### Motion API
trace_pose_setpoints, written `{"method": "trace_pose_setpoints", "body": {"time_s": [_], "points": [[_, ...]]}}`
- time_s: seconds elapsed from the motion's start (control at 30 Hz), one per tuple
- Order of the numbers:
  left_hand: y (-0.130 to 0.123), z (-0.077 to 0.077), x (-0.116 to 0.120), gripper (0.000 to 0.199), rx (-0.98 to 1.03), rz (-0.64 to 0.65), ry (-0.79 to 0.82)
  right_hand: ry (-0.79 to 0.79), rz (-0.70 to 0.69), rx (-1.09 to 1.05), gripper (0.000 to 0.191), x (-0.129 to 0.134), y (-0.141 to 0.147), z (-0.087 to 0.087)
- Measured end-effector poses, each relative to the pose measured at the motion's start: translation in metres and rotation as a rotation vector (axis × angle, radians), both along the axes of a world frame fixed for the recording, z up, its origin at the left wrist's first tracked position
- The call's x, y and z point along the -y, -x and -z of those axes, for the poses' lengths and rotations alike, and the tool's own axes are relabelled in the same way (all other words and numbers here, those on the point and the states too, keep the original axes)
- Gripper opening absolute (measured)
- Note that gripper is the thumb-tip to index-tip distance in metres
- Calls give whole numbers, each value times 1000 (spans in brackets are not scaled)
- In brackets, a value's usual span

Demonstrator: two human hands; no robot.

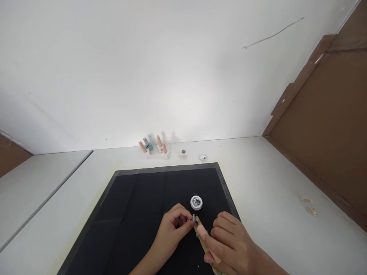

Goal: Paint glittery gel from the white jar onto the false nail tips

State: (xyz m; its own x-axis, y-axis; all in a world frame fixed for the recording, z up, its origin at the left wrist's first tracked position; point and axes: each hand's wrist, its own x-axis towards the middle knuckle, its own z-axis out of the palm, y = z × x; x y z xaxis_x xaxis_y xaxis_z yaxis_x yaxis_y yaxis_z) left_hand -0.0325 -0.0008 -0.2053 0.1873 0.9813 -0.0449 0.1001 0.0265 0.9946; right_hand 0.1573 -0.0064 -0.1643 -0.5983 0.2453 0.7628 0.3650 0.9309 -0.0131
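My left hand point(174, 227) pinches a small grey piece point(194, 217) between thumb and fingertips; its exact kind is too small to tell. In my right hand point(231, 242) is a nail polish brush with a peach cap point(202, 231), its dark tip touching or very close to the grey piece. A tan strip point(207, 249) with small grey bits on it runs beneath the brush, partly covered by my right hand. Just beyond my fingertips stands an open white jar point(196, 203) with silver-grey contents. Both hands are over a black mat point(137, 214).
Along the wall stand several nail polish bottles point(164, 152) with peach or silver caps. To their right are a small clear box point(183, 154) with something grey on top and a round white lid point(203, 157). Two small beige pieces point(311, 211) lie at the table's far right.
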Motion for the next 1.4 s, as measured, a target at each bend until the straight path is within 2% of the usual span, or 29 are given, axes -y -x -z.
{"method": "trace_pose_setpoints", "body": {"time_s": [0.67, 0.97, 1.17, 1.4], "points": [[-1, -3, 1, 11, 22, 4, -10, 57, -12, -15, 17, -1, 1, -1], [-1, -2, 0, 14, -2, -3, 3, 77, -17, -86, 16, 2, 1, -5], [-1, -2, 0, 18, -7, -13, -5, 66, 18, -70, 20, 2, 0, -3], [0, -1, 1, 20, -13, -12, 7, 39, 72, -104, 15, 1, 1, 1]]}}
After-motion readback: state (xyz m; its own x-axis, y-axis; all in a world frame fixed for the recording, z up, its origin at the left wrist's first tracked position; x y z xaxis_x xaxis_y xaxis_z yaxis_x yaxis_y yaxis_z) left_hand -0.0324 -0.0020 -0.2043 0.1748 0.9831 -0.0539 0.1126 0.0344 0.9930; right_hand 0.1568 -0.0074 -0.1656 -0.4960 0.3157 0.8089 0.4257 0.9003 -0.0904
